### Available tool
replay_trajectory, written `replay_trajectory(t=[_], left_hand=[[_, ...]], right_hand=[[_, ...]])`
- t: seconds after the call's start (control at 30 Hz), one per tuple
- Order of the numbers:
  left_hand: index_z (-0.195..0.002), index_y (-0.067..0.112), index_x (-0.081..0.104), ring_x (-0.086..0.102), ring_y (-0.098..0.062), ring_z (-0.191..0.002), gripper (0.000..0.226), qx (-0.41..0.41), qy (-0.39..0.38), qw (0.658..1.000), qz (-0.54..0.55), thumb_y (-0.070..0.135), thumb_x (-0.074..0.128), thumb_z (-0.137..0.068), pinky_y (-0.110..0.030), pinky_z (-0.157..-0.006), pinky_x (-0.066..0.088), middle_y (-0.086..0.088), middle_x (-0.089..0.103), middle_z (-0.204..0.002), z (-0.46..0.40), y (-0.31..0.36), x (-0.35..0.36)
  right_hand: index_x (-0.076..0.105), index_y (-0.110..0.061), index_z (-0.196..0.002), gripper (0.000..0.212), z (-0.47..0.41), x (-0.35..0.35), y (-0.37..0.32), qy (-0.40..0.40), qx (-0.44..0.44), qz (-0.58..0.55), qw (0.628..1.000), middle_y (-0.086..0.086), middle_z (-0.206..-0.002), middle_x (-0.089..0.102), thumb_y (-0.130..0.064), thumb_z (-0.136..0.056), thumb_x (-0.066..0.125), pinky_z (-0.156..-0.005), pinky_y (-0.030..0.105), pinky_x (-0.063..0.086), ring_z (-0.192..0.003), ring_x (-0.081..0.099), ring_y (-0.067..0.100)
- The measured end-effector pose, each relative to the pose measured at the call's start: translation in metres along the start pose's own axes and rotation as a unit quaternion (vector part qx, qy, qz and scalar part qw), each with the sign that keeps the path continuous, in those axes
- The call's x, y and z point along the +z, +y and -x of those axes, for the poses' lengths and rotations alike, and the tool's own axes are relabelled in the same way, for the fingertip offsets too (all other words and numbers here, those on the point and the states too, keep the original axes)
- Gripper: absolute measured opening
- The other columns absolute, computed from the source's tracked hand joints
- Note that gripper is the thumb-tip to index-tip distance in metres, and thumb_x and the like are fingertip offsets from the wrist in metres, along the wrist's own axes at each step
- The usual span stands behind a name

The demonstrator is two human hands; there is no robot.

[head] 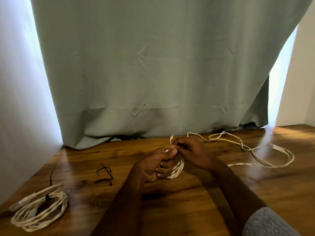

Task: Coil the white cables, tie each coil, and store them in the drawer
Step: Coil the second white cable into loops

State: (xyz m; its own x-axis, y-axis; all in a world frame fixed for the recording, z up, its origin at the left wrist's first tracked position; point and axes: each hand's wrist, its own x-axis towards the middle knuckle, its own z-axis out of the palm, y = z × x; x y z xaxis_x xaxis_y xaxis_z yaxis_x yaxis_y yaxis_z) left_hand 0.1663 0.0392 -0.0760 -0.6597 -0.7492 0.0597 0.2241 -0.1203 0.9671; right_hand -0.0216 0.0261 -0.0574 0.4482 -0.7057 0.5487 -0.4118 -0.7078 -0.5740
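Over the middle of the wooden table (187, 198), my left hand (155, 165) grips a small coil of white cable (178, 169). My right hand (192, 150) pinches the same cable just above the coil, with a short end sticking up by its fingers. The rest of that cable (255, 148) trails loose in loops across the table to the right. A finished white coil (40, 212), bound with a black tie, lies at the near left corner. No drawer shows in this view.
Two loose black ties (104, 175) lie left of my hands, and another thin black tie (52, 174) lies further left. A grey-green curtain (153, 74) hangs down to the table's far edge. A pale wall (17, 99) borders the left side.
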Motion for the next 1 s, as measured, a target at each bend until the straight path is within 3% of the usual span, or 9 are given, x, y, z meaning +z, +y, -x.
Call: replay_trajectory(t=[0.13,0.23,0.4,0.57,0.63,0.73,0.83,0.9,1.0], left_hand=[[-0.075,0.013,0.051,0.024,-0.002,-0.028,0.032,0.043,0.020,0.995,0.087,0.039,0.058,-0.092,-0.015,-0.036,0.013,0.007,0.031,-0.043,-0.003,0.001,0.001],[-0.070,0.013,0.051,0.023,-0.003,-0.028,0.039,0.048,0.070,0.993,0.086,0.043,0.050,-0.094,-0.017,-0.036,0.015,0.007,0.029,-0.043,-0.005,-0.002,-0.001],[-0.064,0.018,0.046,0.023,-0.007,-0.030,0.050,0.023,0.144,0.989,0.011,0.060,0.047,-0.091,-0.018,-0.039,0.019,0.005,0.027,-0.042,-0.008,-0.003,0.000],[-0.065,0.014,0.051,0.022,-0.008,-0.029,0.068,-0.021,0.175,0.984,0.039,0.073,0.030,-0.092,-0.022,-0.041,0.013,0.004,0.027,-0.042,-0.014,-0.006,-0.002],[-0.067,0.013,0.053,0.022,-0.007,-0.028,0.070,-0.024,0.183,0.981,0.058,0.073,0.028,-0.092,-0.019,-0.038,0.014,0.005,0.028,-0.041,-0.017,-0.007,-0.003],[-0.071,0.011,0.054,0.025,-0.007,-0.029,0.064,-0.011,0.152,0.984,0.088,0.067,0.033,-0.093,-0.018,-0.037,0.016,0.005,0.031,-0.042,-0.018,-0.005,-0.002],[-0.074,0.012,0.055,0.027,-0.006,-0.032,0.052,0.012,0.101,0.992,0.077,0.060,0.050,-0.092,-0.021,-0.041,0.017,0.006,0.031,-0.045,-0.013,-0.005,-0.003],[-0.076,0.012,0.052,0.026,-0.005,-0.033,0.040,0.029,0.098,0.994,0.041,0.049,0.064,-0.088,-0.018,-0.039,0.021,0.007,0.029,-0.046,-0.010,-0.005,-0.003],[-0.072,0.013,0.052,0.023,-0.005,-0.031,0.036,0.019,0.103,0.994,0.017,0.042,0.060,-0.091,-0.015,-0.037,0.022,0.005,0.026,-0.045,-0.009,-0.006,-0.002]], right_hand=[[0.071,-0.013,-0.117,0.021,0.001,-0.002,-0.002,-0.034,0.048,-0.100,0.993,0.001,-0.107,0.075,-0.020,-0.101,0.059,-0.089,0.030,0.057,-0.102,0.071,0.016],[0.069,-0.013,-0.123,0.025,0.001,0.001,-0.002,-0.037,0.034,-0.090,0.995,-0.002,-0.116,0.074,-0.019,-0.100,0.062,-0.095,0.031,0.056,-0.110,0.069,0.012],[0.075,-0.015,-0.118,0.023,0.002,0.004,-0.001,0.000,0.011,-0.049,0.999,-0.005,-0.114,0.076,-0.018,-0.102,0.058,-0.095,0.035,0.056,-0.107,0.070,0.009],[0.076,-0.022,-0.097,0.023,0.001,0.010,-0.002,0.017,-0.005,-0.008,1.000,-0.004,-0.096,0.077,-0.019,-0.104,0.055,-0.082,0.044,0.057,-0.089,0.072,0.013],[0.077,-0.018,-0.095,0.023,0.000,0.012,-0.001,0.036,-0.005,-0.003,0.999,-0.004,-0.091,0.076,-0.018,-0.104,0.056,-0.078,0.040,0.056,-0.085,0.071,0.014],[0.077,-0.018,-0.099,0.020,-0.002,0.013,0.003,0.063,-0.001,-0.017,0.998,-0.005,-0.092,0.077,-0.015,-0.102,0.058,-0.078,0.027,0.054,-0.088,0.072,0.009],[0.075,-0.025,-0.100,0.021,-0.002,0.013,0.003,0.062,-0.008,-0.031,0.998,-0.006,-0.091,0.077,-0.014,-0.102,0.058,-0.077,0.027,0.054,-0.086,0.072,0.010],[0.076,-0.022,-0.103,0.021,-0.001,0.013,0.002,0.049,-0.006,-0.046,0.998,-0.005,-0.091,0.077,-0.012,-0.102,0.057,-0.076,0.031,0.056,-0.085,0.072,0.015],[0.076,-0.020,-0.101,0.023,0.001,0.012,-0.003,0.019,0.019,-0.080,0.996,-0.005,-0.085,0.075,-0.010,-0.103,0.055,-0.070,0.026,0.053,-0.078,0.069,0.010]])
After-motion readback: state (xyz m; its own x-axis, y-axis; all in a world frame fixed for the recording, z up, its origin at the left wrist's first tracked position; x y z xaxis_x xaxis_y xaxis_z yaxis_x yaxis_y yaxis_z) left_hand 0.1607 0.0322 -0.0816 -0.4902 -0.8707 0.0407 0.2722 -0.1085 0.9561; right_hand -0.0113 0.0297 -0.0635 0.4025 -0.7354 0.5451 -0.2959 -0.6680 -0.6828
